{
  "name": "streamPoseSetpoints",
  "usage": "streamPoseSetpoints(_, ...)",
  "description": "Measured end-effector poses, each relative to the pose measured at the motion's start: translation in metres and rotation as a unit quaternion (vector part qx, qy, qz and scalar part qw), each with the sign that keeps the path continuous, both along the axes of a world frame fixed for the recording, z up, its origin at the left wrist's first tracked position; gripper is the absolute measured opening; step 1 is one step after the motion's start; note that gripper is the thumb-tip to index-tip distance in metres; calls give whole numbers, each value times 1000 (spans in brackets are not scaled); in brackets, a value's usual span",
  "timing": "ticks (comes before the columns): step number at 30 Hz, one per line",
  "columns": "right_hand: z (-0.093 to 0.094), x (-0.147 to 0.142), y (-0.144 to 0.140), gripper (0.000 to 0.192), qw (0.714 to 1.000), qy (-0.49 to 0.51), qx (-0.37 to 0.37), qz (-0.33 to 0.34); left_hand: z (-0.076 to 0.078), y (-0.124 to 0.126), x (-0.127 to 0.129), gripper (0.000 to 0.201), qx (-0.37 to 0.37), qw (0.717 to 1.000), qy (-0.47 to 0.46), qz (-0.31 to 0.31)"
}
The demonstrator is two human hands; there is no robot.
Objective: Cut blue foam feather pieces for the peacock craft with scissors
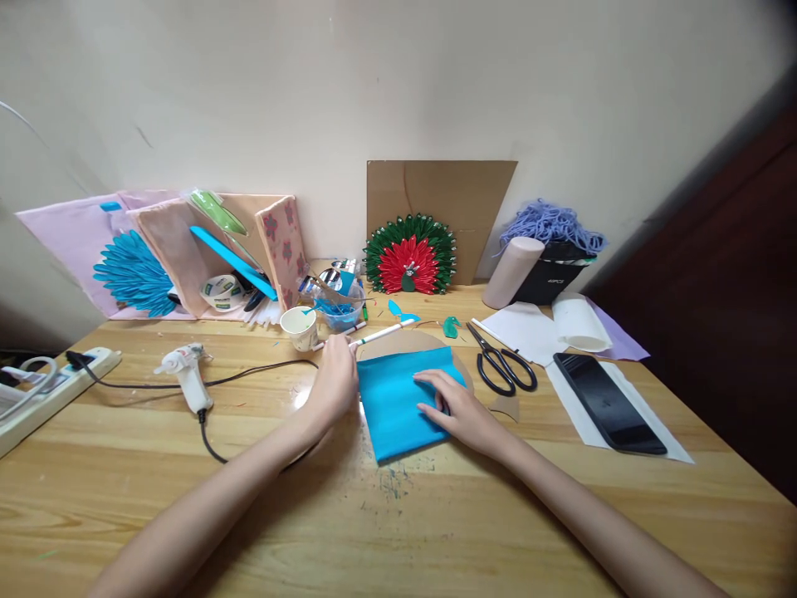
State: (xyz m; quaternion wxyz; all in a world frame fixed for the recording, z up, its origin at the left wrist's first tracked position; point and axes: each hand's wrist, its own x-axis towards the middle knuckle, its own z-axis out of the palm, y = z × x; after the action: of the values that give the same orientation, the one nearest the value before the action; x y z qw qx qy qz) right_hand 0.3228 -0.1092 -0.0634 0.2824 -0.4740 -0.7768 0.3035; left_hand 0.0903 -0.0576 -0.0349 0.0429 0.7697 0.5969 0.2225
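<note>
A blue sheet (398, 403) lies on a cardboard disc (411, 342) in the middle of the wooden table (124, 465). My right hand (452, 407) presses flat on the sheet's right half, fingers spread. At the sheet's left edge my left hand (333, 382) is closed around a white pen (383, 334), whose tip points to the far right.
Black scissors (501, 365) and a dark phone (607, 403) on white paper lie to the right. A glue gun (187, 374) with its cord and a power strip (50, 390) sit left. A paper cup (300, 326), a red-green fan craft (409, 256), cardboard and purple yarn (551, 224) line the back.
</note>
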Motion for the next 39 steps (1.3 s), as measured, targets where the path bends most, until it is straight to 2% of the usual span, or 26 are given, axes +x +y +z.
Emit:
streamPoseSetpoints(1, 2, -2, 0, 42, 999, 28, -25, -4, 4, -12, 6, 25, 5, 998, -50, -31)
streamPoseSetpoints(3, 5, -5, 0, 54, 989, 120, -89, -2, 8, -33, 19, 25, -23, 990, -80, -117)
streamPoseSetpoints(5, 9, -9, -1, 55, 960, 230, -157, 9, 7, -49, 31, 27, -45, 973, -26, -225)
streamPoseSetpoints(7, 15, -12, -3, 46, 931, 301, -206, 7, 4, -59, 41, 28, -69, 953, 31, -293)
streamPoseSetpoints(9, 23, -11, -7, 37, 921, 309, -236, 2, 4, -63, 48, 29, -93, 939, 53, -326)
streamPoseSetpoints(11, 33, -8, -11, 29, 924, 280, -258, 21, 12, -65, 51, 31, -128, 927, 26, -351)
streamPoseSetpoints(13, 46, 1, -15, 25, 927, 252, -272, 57, 27, -68, 50, 32, -186, 904, -43, -383)
streamPoseSetpoints(16, 70, 27, -16, 20, 927, 262, -259, 67, 51, -70, 35, 39, -317, 831, -145, -433)
streamPoseSetpoints(17, 78, 38, -14, 17, 926, 310, -213, 28, 55, -68, 26, 40, -365, 796, -153, -458)
streamPoseSetpoints(18, 85, 50, -12, 15, 916, 372, -142, -43, 57, -66, 16, 41, -391, 783, -158, -458)
streamPoseSetpoints(19, 91, 61, -8, 14, 901, 415, -82, -93, 55, -61, 5, 40, -392, 798, -152, -431)
streamPoseSetpoints(20, 94, 69, -4, 13, 888, 440, -28, -130, 50, -56, -6, 38, -364, 838, -141, -382)
streamPoseSetpoints(21, 94, 75, 0, 13, 895, 421, -14, -144, 42, -49, -17, 38, -301, 895, -137, -299)
streamPoseSetpoints(22, 92, 77, 5, 16, 917, 370, -22, -147, 33, -41, -26, 38, -235, 940, -117, -217)
streamPoseSetpoints(23, 86, 75, 11, 19, 941, 305, -29, -144, 23, -34, -34, 39, -170, 973, -84, -135)
streamPoseSetpoints(24, 79, 70, 17, 21, 960, 243, -30, -135, 14, -26, -41, 38, -122, 988, -41, -80)
streamPoseSetpoints(27, 50, 47, 35, 20, 993, 66, 29, -95, -8, -9, -49, 33, -45, 996, 59, -39)
streamPoseSetpoints(30, 28, 26, 53, 12, 995, -46, 81, -27, -16, 3, -47, 28, -28, 993, 111, -40)
streamPoseSetpoints(33, 22, 18, 66, 5, 988, -109, 105, 8, -17, 8, -43, 25, -8, 990, 136, -17)
streamPoseSetpoints(36, 24, 20, 70, 8, 991, -100, 90, -3, -11, 2, -38, 27, 26, 993, 117, -6)
streamPoseSetpoints(39, 27, 30, 63, 3, 998, 17, 25, -55, 3, -14, -29, 26, 59, 997, 50, -28)
